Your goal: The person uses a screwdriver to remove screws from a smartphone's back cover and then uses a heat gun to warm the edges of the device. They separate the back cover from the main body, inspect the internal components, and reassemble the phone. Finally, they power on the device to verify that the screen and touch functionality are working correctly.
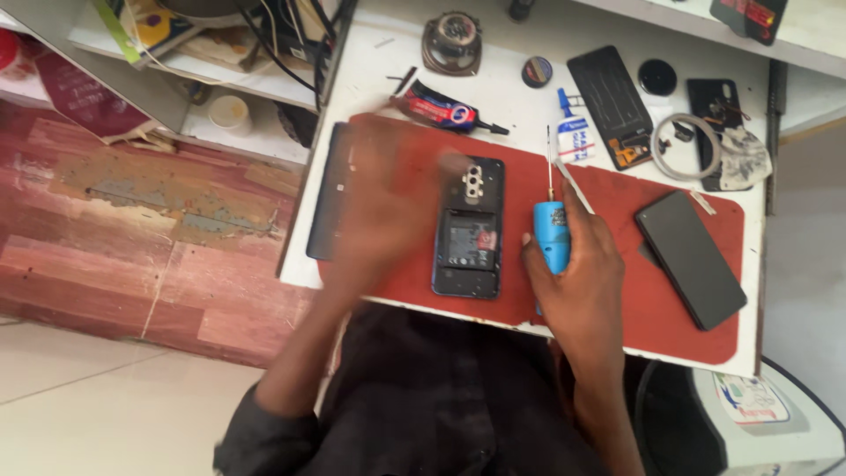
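An open phone (469, 227) with its back off lies on the red mat (652, 300), near the front edge of the white table (520, 101). A glue tube (445, 108) and a small bottle (575, 137) lie behind it, and a dark phone (690, 258) rests toward the right edge. The right hand (577, 278) is wrapped around a blue screwdriver (552, 231), just beside the open phone. The left hand (388, 203) is blurred, fingers spread, above the mat's left side.

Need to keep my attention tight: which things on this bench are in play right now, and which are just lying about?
In play: right hand gripping blue screwdriver; opened phone on red mat; blurred left hand over dark panel.

Lying about: black phone, glue tube, white bottle, small speaker, cable coil.
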